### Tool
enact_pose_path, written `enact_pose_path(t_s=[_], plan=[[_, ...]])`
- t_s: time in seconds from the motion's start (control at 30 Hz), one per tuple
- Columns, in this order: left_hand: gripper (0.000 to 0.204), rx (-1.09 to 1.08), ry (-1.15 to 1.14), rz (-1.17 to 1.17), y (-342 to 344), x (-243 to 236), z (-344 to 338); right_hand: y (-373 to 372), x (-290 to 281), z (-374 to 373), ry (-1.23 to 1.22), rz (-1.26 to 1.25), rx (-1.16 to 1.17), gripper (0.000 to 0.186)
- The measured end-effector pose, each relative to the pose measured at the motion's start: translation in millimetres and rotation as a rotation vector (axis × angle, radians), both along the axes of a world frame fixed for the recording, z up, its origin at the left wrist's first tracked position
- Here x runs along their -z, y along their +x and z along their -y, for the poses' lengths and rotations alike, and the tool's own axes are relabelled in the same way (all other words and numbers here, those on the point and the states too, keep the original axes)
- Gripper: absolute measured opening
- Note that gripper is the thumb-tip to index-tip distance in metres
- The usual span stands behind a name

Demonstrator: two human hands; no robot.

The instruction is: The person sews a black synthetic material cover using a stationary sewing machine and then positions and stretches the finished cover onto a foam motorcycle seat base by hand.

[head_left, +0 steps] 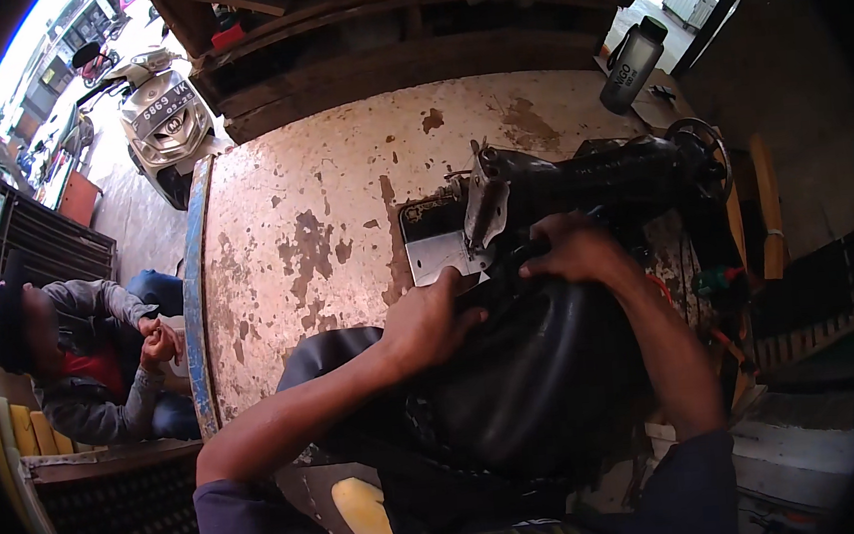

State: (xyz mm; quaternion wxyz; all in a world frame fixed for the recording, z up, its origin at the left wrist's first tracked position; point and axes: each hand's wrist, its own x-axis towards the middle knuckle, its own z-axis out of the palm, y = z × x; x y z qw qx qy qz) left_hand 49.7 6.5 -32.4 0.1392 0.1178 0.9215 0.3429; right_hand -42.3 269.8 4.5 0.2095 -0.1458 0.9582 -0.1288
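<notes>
While hands point(427, 325) point(578, 249) hold black material point(520, 365), bottle point(634, 68) beyond, sewing machine point(595, 175) between.

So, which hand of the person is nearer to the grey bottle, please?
Right. The right hand is below and left of the bottle in the picture, by the sewing machine; the left hand is farther off, lower and more left.
</notes>
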Motion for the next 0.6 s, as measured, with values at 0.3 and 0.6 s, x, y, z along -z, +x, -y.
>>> enact_pose_path(t_s=[0.3, 0.6], plan=[[0.040, 0.380, -0.256, -0.590, -4, 7, 11, -39, 0, 7, 0.019, 0.294, 0.088, 0.079], [0.054, 0.025, -0.286, -0.453, 24, 11, -21, -51, 53, 0, -0.220, -0.668, -0.377, 0.049]])
